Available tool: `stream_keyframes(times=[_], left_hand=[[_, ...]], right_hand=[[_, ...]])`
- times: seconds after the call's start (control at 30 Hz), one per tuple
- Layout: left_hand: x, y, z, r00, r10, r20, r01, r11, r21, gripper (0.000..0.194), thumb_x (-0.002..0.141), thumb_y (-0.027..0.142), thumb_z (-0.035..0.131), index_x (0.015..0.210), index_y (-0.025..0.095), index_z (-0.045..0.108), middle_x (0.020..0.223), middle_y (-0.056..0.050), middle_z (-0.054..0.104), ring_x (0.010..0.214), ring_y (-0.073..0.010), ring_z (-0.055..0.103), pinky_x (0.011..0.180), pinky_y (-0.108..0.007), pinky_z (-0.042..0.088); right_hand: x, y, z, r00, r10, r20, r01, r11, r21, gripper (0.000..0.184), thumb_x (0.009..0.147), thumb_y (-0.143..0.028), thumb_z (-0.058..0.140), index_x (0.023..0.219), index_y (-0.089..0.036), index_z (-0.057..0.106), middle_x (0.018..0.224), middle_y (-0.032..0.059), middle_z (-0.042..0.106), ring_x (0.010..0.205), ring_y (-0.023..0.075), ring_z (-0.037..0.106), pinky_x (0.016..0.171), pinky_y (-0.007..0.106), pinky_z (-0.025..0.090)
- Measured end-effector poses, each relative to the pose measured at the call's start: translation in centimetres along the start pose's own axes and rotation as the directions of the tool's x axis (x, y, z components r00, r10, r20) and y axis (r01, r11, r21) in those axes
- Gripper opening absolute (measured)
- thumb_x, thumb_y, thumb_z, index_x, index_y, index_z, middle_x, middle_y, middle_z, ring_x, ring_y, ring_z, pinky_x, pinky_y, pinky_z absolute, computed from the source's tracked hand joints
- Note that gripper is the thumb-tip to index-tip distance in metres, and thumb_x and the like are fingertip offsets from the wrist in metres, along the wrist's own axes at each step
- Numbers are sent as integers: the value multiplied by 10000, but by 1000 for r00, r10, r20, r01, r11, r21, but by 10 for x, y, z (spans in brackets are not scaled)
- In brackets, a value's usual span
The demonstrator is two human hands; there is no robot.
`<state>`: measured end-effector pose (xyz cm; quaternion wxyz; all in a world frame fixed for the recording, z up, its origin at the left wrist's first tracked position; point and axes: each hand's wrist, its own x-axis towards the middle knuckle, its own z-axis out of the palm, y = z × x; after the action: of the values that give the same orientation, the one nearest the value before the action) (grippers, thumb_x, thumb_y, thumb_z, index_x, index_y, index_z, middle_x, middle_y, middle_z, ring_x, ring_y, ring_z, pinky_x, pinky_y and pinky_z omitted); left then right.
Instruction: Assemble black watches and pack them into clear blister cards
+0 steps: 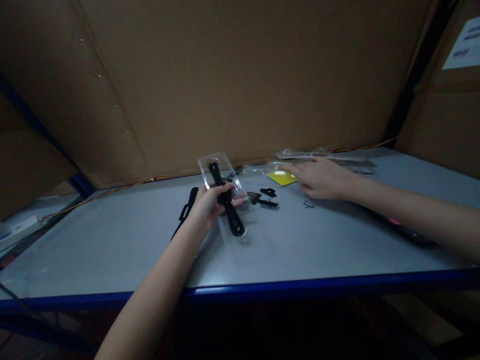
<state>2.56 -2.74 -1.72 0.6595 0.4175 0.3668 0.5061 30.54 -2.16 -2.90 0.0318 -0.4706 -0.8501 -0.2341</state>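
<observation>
1. On my feed, left hand is closed around a clear plastic pack, thumb in front, fingers showing through the plastic.
2. Pack: thin, long, transparent, rectangular outline, glossy edges. It's tilted above the table, about mid-scene, far end leaning slightly left.
3. Black part lies lengthwise in the pack: matte, slim, rounded ends, small light spot at the near end. Its middle is partly hidden by my thumb.
4. Right hand is to the right, index finger stretched left over the yellow card. Can't tell if it's pinching anything.
5. Clear bags lie crumpled at the far side, just beyond that hand.
6. Between the hands: small black pieces; a little metal piece sits nearer, just below the right hand.
7. Black slotted strip rests left of the pack, partly behind my left hand.
</observation>
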Motion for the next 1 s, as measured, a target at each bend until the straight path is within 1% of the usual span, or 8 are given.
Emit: stream_keyframes(times=[0.17, 0.33, 0.47, 0.57, 0.67, 0.8, 0.87, 1.0], left_hand=[[0, 0, -2, 1000, 17, 18, -17, 1000, -17, 157, 727, 24, 571, 862, 95, 532, 843, -115, 642, 758, -243, 667, 731, -430, 548], [0, 1, -2, 1000, 4, -5, -4, 1000, 14, 156, 726, 17, 564, 860, 91, 533, 842, -119, 642, 730, -241, 670, 674, -409, 562], [1, 1, -2, 1000, 8, -11, -8, 1000, 12, 167, 726, 17, 567, 876, 84, 536, 844, -126, 639, 738, -241, 669, 680, -418, 561], [1, 1, -1, 1000, 6, -17, -6, 1000, 19, 165, 726, 18, 570, 875, 81, 542, 845, -128, 639, 741, -242, 668, 674, -410, 563], [0, 1, 0, 1000, -5, -12, 5, 1000, 24, 144, 732, 17, 561, 859, 81, 545, 838, -125, 642, 722, -234, 669, 646, -391, 569], [1, 0, 0, 1000, -10, -12, 10, 1000, 20, 130, 739, 13, 548, 851, 80, 542, 813, -116, 646, 708, -225, 670, 663, -394, 567], [2, 0, -1, 1000, -18, -17, 19, 1000, 21, 140, 748, 16, 543, 876, 74, 541, 821, -128, 648, 718, -227, 671, 701, -408, 559], [4, 0, -3, 996, -80, -26, 80, 997, 7, 169, 764, 15, 526, 928, 53, 532, 832, -149, 648, 778, -240, 669, 756, -404, 544]], right_hand=[[4, 7, -4, 999, -9, -54, 6, 998, -56, 550, 811, -129, 357, 1347, -249, 330, 1056, 82, 621, 874, 207, 551, 707, 307, 323], [13, 10, 5, 985, -105, -134, 79, 979, -186, 378, 862, -146, 338, 1184, -252, 507, 1123, 106, 540, 959, 227, 475, 677, 293, 292], [20, 8, 11, 992, -85, -94, 68, 983, -169, 303, 861, -137, 337, 1044, -209, 568, 968, 99, 551, 841, 198, 484, 594, 272, 259], [22, 4, 10, 997, -47, -58, 40, 993, -108, 294, 829, -112, 345, 969, -176, 596, 930, 97, 554, 793, 184, 500, 553, 272, 243], [24, -1, 6, 999, -8, -34, 6, 999, -54, 288, 833, -209, 365, 942, -154, 625, 901, 106, 557, 793, 196, 511, 567, 278, 275], [29, -8, 3, 1000, -23, -18, 23, 1000, -10, 382, 818, -407, 414, 911, -125, 654, 938, 141, 561, 841, 230, 510, 625, 303, 324], [31, -10, 4, 999, -46, -24, 45, 999, -27, 348, 819, -361, 420, 880, -118, 662, 939, 149, 572, 855, 235, 510, 648, 316, 331], [36, -12, 12, 993, -115, -22, 111, 986, -128, 258, 791, -168, 421, 786, -117, 673, 907, 150, 603, 856, 232, 510, 680, 332, 321]])
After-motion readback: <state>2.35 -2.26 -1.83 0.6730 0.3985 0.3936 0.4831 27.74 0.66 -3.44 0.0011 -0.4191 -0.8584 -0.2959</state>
